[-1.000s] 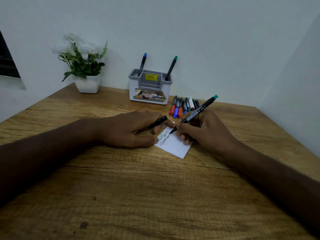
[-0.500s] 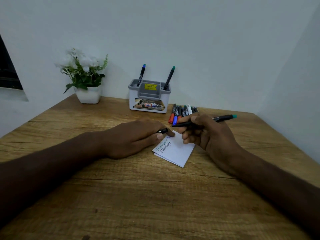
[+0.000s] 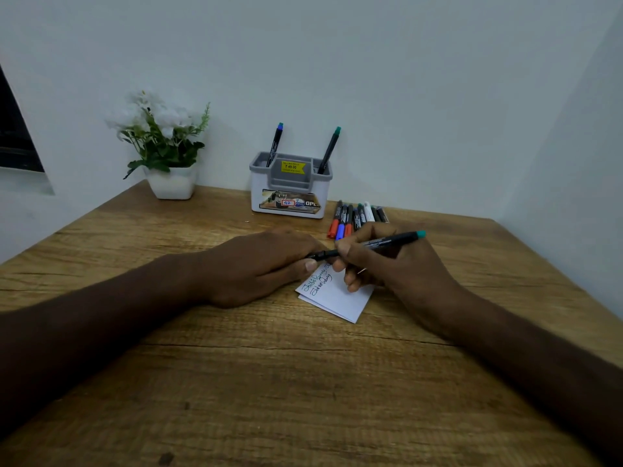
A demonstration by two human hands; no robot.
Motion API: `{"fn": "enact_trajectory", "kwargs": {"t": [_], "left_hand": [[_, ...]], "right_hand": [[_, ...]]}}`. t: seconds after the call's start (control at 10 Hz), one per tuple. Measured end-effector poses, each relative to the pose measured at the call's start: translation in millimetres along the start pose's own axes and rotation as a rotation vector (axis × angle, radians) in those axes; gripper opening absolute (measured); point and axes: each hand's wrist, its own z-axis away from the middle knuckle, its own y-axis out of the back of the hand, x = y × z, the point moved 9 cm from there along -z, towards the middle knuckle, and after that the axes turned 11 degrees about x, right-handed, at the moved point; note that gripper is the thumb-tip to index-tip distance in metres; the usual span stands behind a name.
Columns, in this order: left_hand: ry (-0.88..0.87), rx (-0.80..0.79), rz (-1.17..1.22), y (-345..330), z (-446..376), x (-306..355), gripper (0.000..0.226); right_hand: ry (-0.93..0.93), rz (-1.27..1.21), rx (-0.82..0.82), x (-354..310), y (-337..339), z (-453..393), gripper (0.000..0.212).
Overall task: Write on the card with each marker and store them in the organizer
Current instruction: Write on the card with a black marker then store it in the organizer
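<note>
White walls cornered the wooden tabletop [image 3: 303,382], the organizer [image 3: 290,193] standing beyond both hands. The right hand [image 3: 397,264] gripped the marker [image 3: 387,242] lying level, left–right, above the card [image 3: 337,294], its tip meeting the cap pinched in the left hand [image 3: 259,264].

Both forearms are bare to the near frame edge, no sleeves showing. The left hand [image 3: 256,267] and right hand [image 3: 394,264] show short, plain fingernails.

Left hand [image 3: 256,267]: palm down, fingers curled, thumb and fingertips pinched closed | Right hand [image 3: 387,261]: fingers closed in a grip, knuckles up | Forearms: both extended forward, converging at centre, fingertips touching
</note>
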Motion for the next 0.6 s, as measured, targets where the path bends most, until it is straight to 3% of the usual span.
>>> {"fn": "enact_trajectory", "kwargs": {"t": [0.1, 0.2, 0.4, 0.6], "left_hand": [[-0.026, 0.037, -0.002, 11.4, -1.0, 10.6, 0.061], [-0.062, 0.006, 0.060, 13.0, -2.9, 14.5, 0.044], [-0.083, 0.012, 0.042, 19.2, -3.9, 23.8, 0.035], [-0.040, 0.023, 0.168, 19.6, -2.3, 14.2, 0.034]], "right_hand": [[0.045, 0.132, 0.003, -2.0, -2.7, 0.6, 0.016], [0.025, 0.146, 0.006, 0.9, -5.8, -2.1, 0.020], [-0.011, 0.113, 0.010, -0.2, -10.5, 0.0, 0.014], [-0.037, 0.179, -0.045, -0.3, -3.6, -1.2, 0.032]]}}
